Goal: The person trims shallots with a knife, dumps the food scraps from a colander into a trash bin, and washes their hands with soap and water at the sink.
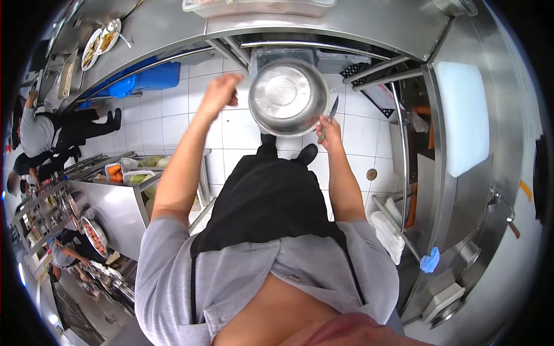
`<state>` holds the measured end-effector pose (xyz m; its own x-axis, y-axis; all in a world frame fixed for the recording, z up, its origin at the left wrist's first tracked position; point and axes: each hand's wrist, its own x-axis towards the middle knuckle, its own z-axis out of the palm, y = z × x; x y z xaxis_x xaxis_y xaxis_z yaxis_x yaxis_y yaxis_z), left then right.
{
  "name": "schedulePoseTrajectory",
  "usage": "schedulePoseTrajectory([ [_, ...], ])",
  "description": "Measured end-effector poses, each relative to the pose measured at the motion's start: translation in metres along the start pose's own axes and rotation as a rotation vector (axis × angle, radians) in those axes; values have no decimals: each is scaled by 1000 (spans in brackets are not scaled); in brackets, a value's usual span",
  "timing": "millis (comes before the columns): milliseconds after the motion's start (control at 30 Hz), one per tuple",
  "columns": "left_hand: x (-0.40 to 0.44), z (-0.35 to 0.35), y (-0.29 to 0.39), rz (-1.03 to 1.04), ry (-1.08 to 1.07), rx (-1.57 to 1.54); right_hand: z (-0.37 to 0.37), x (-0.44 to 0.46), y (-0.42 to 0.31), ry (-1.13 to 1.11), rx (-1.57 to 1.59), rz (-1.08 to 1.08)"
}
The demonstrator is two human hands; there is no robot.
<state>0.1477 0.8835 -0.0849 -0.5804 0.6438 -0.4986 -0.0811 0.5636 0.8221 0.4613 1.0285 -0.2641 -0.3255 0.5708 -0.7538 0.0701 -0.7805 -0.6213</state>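
Note:
A round metal bowl with a perforated-looking base hangs in front of me above the tiled floor. At its lower right rim is my right hand, closed on a small knife with a green handle, its blade pointing up; the fingers also touch the bowl's rim. My left hand is raised to the left of the bowl, apart from it, with the fingers curled; it is slightly blurred, and whether anything is in it cannot be made out.
A steel counter crosses the front, with a clear plastic tub on it. Blue bins stand beneath at left. A white board and a sink area lie right. Several co-workers are at far left, near vegetable containers.

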Motion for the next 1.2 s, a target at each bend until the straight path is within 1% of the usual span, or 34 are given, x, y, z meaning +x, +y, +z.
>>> schedulePoseTrajectory([
  [33, 5, 9, -33, -77, -35, 7, -21, 38, 41, 64, -10, 29],
  [67, 6, 18, -64, -151, -70, 93, -33, 56, 64, 133, -19, 59],
  [100, 2, 27, -92, -156, -91, 140, -35, 56, 67, 138, 22, 61],
  [133, 2, 34, -121, -193, -117, 255, -34, 52, 68, 146, 67, 60],
  [167, -2, 42, -140, -242, -99, 243, -33, 47, 67, 157, 110, 57],
  [200, -9, 49, -150, -285, -119, 188, -32, 39, 63, 134, 97, 64],
  [267, -9, 58, -175, -481, -190, 65, -25, 14, 40, 89, 64, 72],
  [333, 0, 75, -216, -641, -170, -76, -25, -3, 20, 67, 85, -24],
  [367, -2, 86, -219, -718, -151, -141, -24, -15, 8, 55, 95, -73],
  [400, -2, 98, -223, -804, -192, -250, -16, -48, -22, 70, -15, -68],
  [433, 3, 118, -241, -863, -203, -356, -21, -66, -38, 94, -99, -140],
  [467, 9, 139, -256, -920, -216, -461, -23, -92, -59, 141, -136, -150],
  [533, 14, 175, -245, -919, -213, -667, -45, -131, -82, 216, -203, -233],
  [567, 16, 187, -229, -902, -195, -801, -53, -151, -91, 245, -259, -307],
  [600, 25, 200, -224, -910, -127, -962, -70, -164, -92, 289, -301, -359],
  [633, 38, 214, -222, -917, -57, -1123, -76, -181, -98, 324, -365, -346],
  [667, 48, 226, -223, -925, 19, -1284, -82, -192, -98, 318, -423, -426],
  [700, 61, 234, -234, -821, -26, -1337, -89, -200, -94, 352, -443, -432],
  [800, 100, 226, -186, -705, -41, -1394, -118, -201, -68, 401, -501, -458],
  [867, 133, 209, -143, -518, -137, -1292, -122, -193, -50, 474, -533, -439],
  [933, 167, 190, -132, -395, -271, -930, -140, -173, -20, 540, -878, -664],
  [1000, 161, 169, -101, -430, -547, -558, -84, -185, -41, 563, -987, -578],
  [1033, 157, 171, -104, -441, -656, -373, -69, -183, -43, 558, -1083, -607],
  [1067, 139, 171, -95, -521, -727, -342, -58, -180, -44, 545, -1181, -635],
  [1133, 88, 163, -70, -694, -857, -282, -39, -174, -40, 403, -1165, -730],
  [1167, 74, 160, -74, -724, -900, -312, -27, -175, -39, 330, -1117, -738],
  [1200, 61, 152, -74, -727, -894, -371, -16, -175, -39, 248, -1069, -750],
])
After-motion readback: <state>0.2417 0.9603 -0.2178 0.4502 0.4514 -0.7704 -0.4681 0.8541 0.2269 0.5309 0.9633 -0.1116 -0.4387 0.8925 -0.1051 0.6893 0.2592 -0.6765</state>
